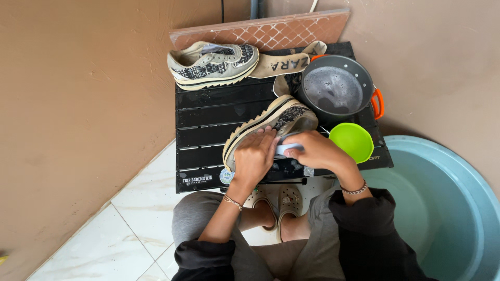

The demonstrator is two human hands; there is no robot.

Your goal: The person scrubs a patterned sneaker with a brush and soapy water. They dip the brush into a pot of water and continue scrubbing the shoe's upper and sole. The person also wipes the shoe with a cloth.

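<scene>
A beige platform sneaker [271, 118] with a speckled black pattern lies tilted on a low black slatted table [208, 125]. My left hand [255, 156] presses down on its side and holds it. My right hand [312, 150] is closed on a small pale blue brush [287, 149] that touches the shoe beside my left fingers. The matching second sneaker [212, 63] stands upright at the table's far left corner. Two beige insoles [289, 62] lie next to it.
A dark pot [336, 86] with orange handles holds foamy water at the table's right. A lime green bowl [353, 140] stands in front of it. A large pale blue basin [448, 208] is at my right. A brown tile [260, 31] leans on the wall.
</scene>
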